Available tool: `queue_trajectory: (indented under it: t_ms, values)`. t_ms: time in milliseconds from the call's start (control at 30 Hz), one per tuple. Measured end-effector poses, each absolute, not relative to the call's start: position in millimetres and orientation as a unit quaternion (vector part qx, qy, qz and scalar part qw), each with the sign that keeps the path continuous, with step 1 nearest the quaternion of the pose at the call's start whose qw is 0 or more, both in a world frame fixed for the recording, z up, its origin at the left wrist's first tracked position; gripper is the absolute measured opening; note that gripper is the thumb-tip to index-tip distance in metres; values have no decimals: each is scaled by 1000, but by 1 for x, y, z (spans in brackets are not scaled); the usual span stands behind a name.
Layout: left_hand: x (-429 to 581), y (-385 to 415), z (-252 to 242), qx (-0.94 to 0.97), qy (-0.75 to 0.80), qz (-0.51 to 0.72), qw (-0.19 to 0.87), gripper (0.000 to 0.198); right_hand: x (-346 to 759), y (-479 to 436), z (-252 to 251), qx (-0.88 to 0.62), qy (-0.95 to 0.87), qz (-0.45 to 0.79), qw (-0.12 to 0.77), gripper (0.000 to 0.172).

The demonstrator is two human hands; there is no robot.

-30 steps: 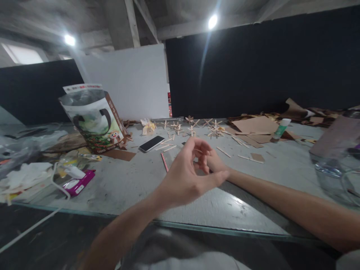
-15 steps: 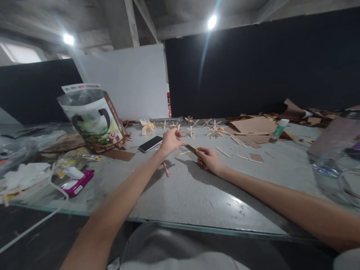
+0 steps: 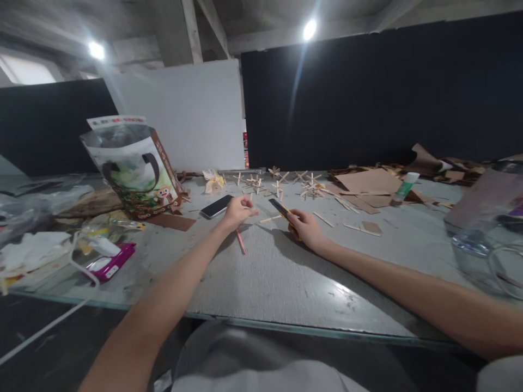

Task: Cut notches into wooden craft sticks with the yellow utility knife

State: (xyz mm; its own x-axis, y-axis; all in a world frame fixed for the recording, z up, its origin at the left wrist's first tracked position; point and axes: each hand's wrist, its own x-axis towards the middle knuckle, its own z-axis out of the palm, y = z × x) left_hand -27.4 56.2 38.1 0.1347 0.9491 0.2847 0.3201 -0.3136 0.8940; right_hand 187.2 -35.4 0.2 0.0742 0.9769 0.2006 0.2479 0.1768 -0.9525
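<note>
Your right hand [image 3: 305, 228] is closed around a black and yellow cutter [image 3: 279, 207]. Your fingers wrap its near end, and the long dark end sticks out past them, pointing away from you and to the left, into the space between your two hands. Its tip is near your left hand [image 3: 237, 212], but there is a gap, so the two do not touch.

Your left hand has its fingers curled in, with the thumb reaching toward the cutter. I cannot tell if something small is pinched in it.

A thin wooden stick [image 3: 269, 220] lies flat on the gray tabletop [image 3: 261, 288] between your hands, just on your side of the cutter. A black phone [image 3: 216, 207] lies just left of your left hand. A pink pencil [image 3: 241, 243] lies closer to you, and its far end goes behind that hand.

Farther away, past both hands, lots of little sticks [image 3: 312, 188] sit in crossed shapes. Well to the right, brown cardboard [image 3: 363, 182] lies near a green and white glue tube [image 3: 406, 186]. A tall printed bag [image 3: 134, 174] stands far to the left.
</note>
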Motion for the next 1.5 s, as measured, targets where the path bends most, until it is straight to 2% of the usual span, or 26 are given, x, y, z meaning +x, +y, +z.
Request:
queue_trajectory:
  t_ms: [167, 400, 933, 1167, 1500]
  values:
    - [-24, 58, 34, 631, 436, 477, 431, 33, 187, -36, 0, -532, -584, 352, 502, 41]
    - [-21, 62, 32, 588, 424, 501, 473, 30, 186, -38, 1, -532, -597, 337, 498, 41]
    - [-26, 53, 36, 665, 421, 469, 400, 43, 188, -34, -4, -542, -642, 272, 469, 44]
    - [-27, 56, 34, 690, 445, 448, 354, 42, 194, -15, 3, -525, -720, 128, 435, 19]
    - [-26, 63, 26, 726, 461, 419, 292, 27, 199, -1, -10, -526, -763, 40, 373, 17]
